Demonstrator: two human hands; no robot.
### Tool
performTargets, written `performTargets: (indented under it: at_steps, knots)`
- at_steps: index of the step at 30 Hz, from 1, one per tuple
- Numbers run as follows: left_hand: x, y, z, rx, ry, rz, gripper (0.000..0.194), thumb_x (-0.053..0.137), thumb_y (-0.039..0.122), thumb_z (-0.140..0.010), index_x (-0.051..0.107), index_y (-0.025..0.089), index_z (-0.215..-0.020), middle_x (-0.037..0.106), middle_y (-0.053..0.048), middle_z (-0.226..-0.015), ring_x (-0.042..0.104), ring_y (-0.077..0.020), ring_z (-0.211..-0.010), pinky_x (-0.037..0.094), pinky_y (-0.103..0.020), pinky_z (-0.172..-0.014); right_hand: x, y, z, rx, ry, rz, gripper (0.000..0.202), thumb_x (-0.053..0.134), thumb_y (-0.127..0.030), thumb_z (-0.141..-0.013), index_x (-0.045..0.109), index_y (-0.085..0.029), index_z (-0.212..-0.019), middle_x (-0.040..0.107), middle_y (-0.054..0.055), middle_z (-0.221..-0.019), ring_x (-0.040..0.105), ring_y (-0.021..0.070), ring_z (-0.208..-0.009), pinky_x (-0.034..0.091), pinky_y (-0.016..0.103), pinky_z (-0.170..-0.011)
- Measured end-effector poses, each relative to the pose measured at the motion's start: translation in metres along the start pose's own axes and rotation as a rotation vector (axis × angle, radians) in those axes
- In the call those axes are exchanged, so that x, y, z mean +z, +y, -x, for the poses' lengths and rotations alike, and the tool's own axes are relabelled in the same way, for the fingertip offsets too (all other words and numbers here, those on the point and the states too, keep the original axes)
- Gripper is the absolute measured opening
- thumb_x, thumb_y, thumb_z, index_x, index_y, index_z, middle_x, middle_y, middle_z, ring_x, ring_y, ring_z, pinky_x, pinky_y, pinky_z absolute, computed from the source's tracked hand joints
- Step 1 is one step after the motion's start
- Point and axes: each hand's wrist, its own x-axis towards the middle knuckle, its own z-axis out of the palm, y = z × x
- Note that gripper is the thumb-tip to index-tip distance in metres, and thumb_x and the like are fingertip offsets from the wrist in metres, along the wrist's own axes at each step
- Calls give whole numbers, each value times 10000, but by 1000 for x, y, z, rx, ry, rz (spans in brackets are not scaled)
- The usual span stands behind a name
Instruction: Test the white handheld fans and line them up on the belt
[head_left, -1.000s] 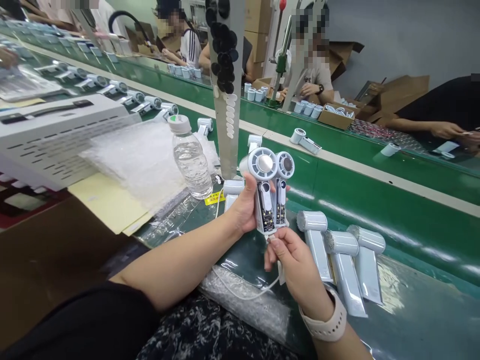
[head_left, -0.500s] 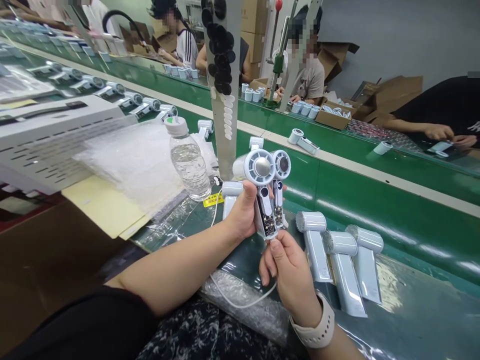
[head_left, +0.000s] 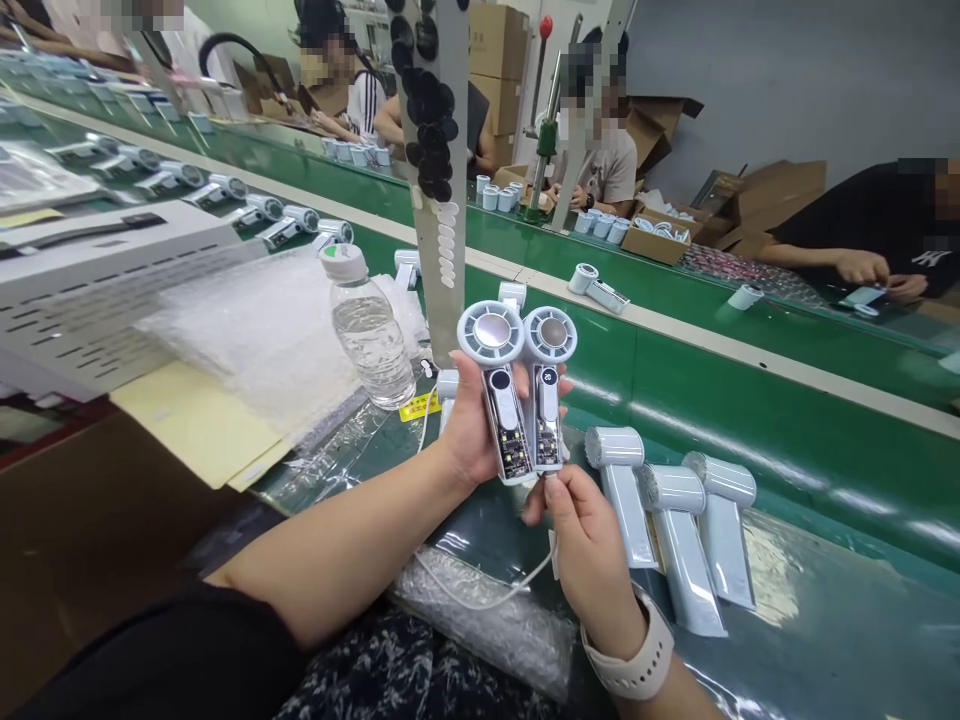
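Note:
Two light-blue handheld fans stand side by side in my left hand [head_left: 471,430], which is wrapped round their handles. The left fan [head_left: 491,335] has a dark round display; the right fan [head_left: 551,337] shows lit digits. Circuit boards are visible in both handles. My right hand [head_left: 589,530] pinches the end of a white cable [head_left: 517,597] at the bottom of the right fan; the plug itself is hidden by the fingers. To the right, three fans [head_left: 682,490] lie face down on the green table [head_left: 825,640].
A water bottle [head_left: 371,330] stands left of the metal post [head_left: 439,230], beside plastic bags [head_left: 247,320] and a white perforated box [head_left: 112,290]. More fans lie on the green conveyor [head_left: 720,400]. Several people sit across it.
Both fans have turned to face me more squarely. My right hand has shifted from the base of the left fan to the base of the right one. The right fan's digits show more clearly.

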Motion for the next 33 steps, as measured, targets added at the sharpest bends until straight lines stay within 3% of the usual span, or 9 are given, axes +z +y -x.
performTargets:
  at_steps: [4, 7, 11, 16, 20, 23, 26, 29, 33]
  knots:
    - [1, -7, 4, 92, -46, -130, 700, 674, 867, -583, 636, 170, -637, 738, -92, -963, 718, -254, -965, 597, -316, -767, 5, 6, 0, 106, 8, -216, 444, 537, -581, -966, 474, -238, -691, 436, -87, -465, 458, 124, -455, 377, 263, -517]
    - [0, -12, 7, 112, -60, -192, 703, 678, 872, -571, 642, 174, -642, 742, -106, -919, 721, -279, -946, 600, -348, -768, 4, 7, -2, 113, -1, -201, 425, 503, -560, -985, 492, -236, -710, 469, -72, -494, 478, 133, -483, 403, 272, -538]
    - [-2, -6, 2, 127, -11, -163, 696, 673, 871, -585, 632, 181, -665, 738, -90, -914, 726, -274, -924, 604, -370, -776, -4, 2, -3, -78, -28, 70, 339, 444, -438, -1017, 568, -224, -785, 625, 22, -790, 598, 180, -766, 477, 323, -735]
    - [-7, 7, -9, 225, 120, -112, 670, 676, 847, -625, 622, 180, -668, 741, -75, -912, 732, -265, -946, 609, -338, -778, -8, 3, -8, -346, -82, 533, 260, 462, -247, -961, 550, -215, -718, 656, 123, -1089, 622, 266, -1029, 490, 437, -908]
    - [-7, 6, -8, 93, 59, -98, 694, 696, 856, -580, 618, 171, -659, 744, -94, -971, 712, -319, -1057, 612, -396, -867, -10, 4, -32, -462, 18, 916, 212, 495, -218, -937, 676, -149, -1023, 659, 185, -1159, 584, 339, -1100, 482, 526, -945]
    - [-4, 4, -5, 39, -15, -112, 693, 743, 839, -530, 626, 168, -661, 741, -102, -935, 705, -342, -1068, 614, -419, -874, -9, 9, -55, -485, 55, 1065, 251, 560, -131, -868, 689, -107, -1082, 663, 221, -1163, 573, 365, -1093, 461, 562, -973]
    - [-2, 4, -4, -17, -51, -74, 675, 727, 833, -570, 614, 173, -658, 738, -98, -946, 707, -326, -1064, 609, -409, -870, -10, 14, -68, -502, 77, 1061, 258, 552, -61, -849, 721, -139, -1027, 701, 190, -1092, 580, 344, -1094, 392, 580, -1073]
    - [-5, 2, -2, -81, -76, -48, 670, 706, 835, -600, 615, 176, -686, 741, -99, -951, 716, -304, -1029, 602, -399, -853, -23, 9, -67, -511, 140, 1011, 263, 488, -93, -910, 730, -181, -962, 713, 149, -1044, 596, 314, -1056, 380, 593, -1083]
    - [-10, -12, 6, -241, -170, -68, 671, 667, 833, -649, 639, 169, -740, 746, -112, -921, 730, -262, -928, 589, -340, -779, -54, -13, -55, -444, 395, 548, 214, 520, -208, -947, 726, -225, -1002, 695, 109, -1076, 623, 285, -1049, 483, 528, -964]
